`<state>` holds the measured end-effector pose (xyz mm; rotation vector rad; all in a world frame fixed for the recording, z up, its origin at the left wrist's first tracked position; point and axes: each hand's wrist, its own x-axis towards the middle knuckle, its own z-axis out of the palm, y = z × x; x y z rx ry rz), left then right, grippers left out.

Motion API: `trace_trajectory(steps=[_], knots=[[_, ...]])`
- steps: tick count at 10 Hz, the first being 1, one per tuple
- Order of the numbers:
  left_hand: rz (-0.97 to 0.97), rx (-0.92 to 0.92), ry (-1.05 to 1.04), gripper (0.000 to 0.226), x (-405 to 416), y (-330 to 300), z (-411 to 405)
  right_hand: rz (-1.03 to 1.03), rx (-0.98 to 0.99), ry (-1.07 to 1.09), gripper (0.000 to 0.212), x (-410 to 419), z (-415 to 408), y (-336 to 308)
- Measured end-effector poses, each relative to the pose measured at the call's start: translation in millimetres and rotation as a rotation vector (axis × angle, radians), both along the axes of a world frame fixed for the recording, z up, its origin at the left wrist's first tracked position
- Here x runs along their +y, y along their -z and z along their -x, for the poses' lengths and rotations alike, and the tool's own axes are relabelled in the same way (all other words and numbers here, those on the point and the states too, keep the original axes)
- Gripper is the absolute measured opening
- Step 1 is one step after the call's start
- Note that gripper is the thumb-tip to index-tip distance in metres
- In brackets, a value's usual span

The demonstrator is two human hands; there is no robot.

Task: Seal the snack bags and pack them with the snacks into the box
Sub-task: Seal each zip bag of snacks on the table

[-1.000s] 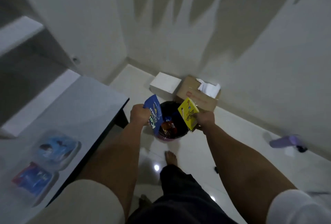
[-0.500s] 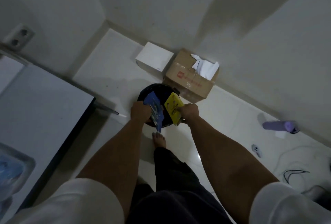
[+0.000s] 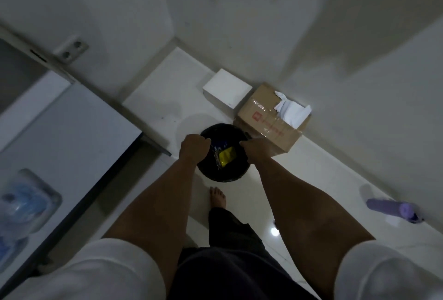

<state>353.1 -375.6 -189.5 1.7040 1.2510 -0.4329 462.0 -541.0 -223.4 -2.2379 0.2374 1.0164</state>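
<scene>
A yellow packet [image 3: 227, 156] and a blue packet [image 3: 217, 149] lie inside a round bin with a black liner [image 3: 223, 178] on the floor. My left hand [image 3: 194, 147] hovers over the bin's left rim and my right hand [image 3: 256, 151] over its right rim. Both hands have loosely curled fingers and hold nothing that I can see. At the far left, a clear plastic container with blue snack packs [image 3: 21, 203] sits on the white table [image 3: 60, 132].
Behind the bin, a taped cardboard box [image 3: 268, 124] with white paper sticking out stands against the wall, beside a white box [image 3: 227, 90]. A purple bottle [image 3: 393, 209] lies on the floor at right. My bare foot [image 3: 217, 196] is just before the bin.
My hands held the blue and yellow packets above the bin; both packets now lie inside it and my hands are empty. The view tilted further down.
</scene>
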Motion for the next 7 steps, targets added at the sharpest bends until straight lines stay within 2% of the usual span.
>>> trace_trajectory(steps=[1, 2, 3, 4, 5, 7], knots=[[-0.011, -0.036, 0.001, 0.034, 14.7, -7.4, 25.3, 0.008, -0.102, -0.219, 0.032, 21.8, 15.7, -25.0], [0.026, -0.013, -0.145, 0.014, 26.7, -36.2, 61.2, -0.006, -0.191, -0.398, 0.030, 45.2, 38.4, -39.3], [0.071, -0.249, -0.348, 0.026, 50.7, -46.5, 114.0, -0.028, -0.240, -0.544, 0.029, 72.8, 72.1, -51.3], [-0.149, -0.212, -0.364, 0.028, 64.2, -75.0, 172.6, -0.044, -0.275, -0.653, 0.034, 107.1, 111.7, -55.6], [-0.204, -0.237, -0.414, 0.027, 77.9, -112.1, 240.9, -0.100, -0.341, -0.745, 0.036, 149.1, 174.5, -75.8], [-0.311, -0.255, -0.559, 0.030, 100.7, -135.5, 414.4, -0.265, -0.385, -0.889, 0.028, 210.6, 335.4, -117.0]])
